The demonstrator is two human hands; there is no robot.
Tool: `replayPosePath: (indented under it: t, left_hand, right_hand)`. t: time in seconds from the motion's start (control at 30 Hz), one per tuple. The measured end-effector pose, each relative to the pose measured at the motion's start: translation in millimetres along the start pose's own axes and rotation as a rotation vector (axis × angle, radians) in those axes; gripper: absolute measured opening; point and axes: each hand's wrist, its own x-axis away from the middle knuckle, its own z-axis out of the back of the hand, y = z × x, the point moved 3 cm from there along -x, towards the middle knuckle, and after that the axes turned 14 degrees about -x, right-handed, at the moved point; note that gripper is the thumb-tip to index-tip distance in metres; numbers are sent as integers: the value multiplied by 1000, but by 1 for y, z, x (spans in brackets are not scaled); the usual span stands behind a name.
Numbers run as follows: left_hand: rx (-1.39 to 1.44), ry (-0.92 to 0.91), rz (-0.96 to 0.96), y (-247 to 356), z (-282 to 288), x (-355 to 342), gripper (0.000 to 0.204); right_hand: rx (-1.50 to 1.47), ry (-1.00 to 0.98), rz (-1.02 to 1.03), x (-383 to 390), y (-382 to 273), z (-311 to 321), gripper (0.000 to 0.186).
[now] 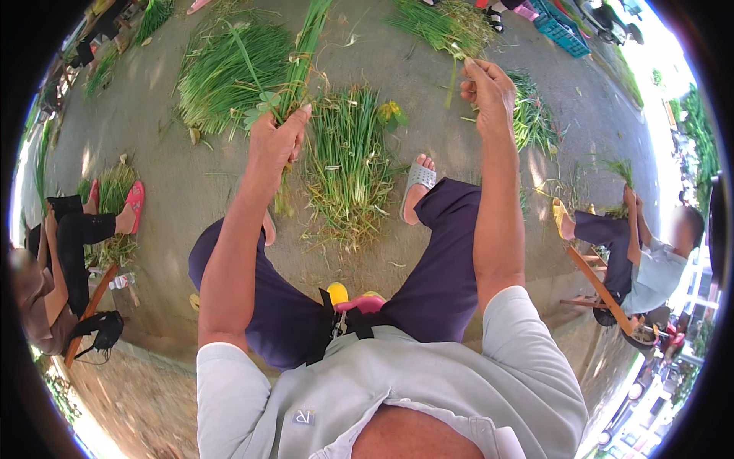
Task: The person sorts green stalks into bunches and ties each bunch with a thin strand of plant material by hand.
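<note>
My left hand [277,145] is closed around a bunch of long green chive-like stalks [304,57], whose tops point away from me. Raised at the right, my right hand [489,92] has its thumb and forefinger pinched together on a thin yellow-green leaf blade [451,83]. On the ground between my feet lies a heap of similar stalks [348,157] mixed with pale, dry bits. Beyond my left hand spreads a larger green pile [233,76]. Another pile [531,115] is partly hidden behind my right forearm.
More stalks [443,27] lie at the far side, near a blue-green crate [562,29]. One person in pink slippers [134,205] sits at the left; another person [657,264] sits on a wooden seat at the right, holding stalks. A small yellow flower [391,113] lies by the middle heap.
</note>
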Motion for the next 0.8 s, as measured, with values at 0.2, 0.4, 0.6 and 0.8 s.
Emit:
replayPosePath:
  t: [0.2,0.4,0.6,0.8]
  left_hand:
    - [9,27,9,-1,3,-3,26]
    - [11,-3,3,5,-4,-3,27]
    - [-40,-16,6,1,-12,-7,28]
    - [-47,-23,17,9,-21,-4,26]
  right_hand:
    - [468,-213,5,15,6,-12,27]
    - [638,-331,129,18,32,-15,28]
    - [706,-458,215,41,28,-45,26]
    - [686,-445,301,44,34,-67,26]
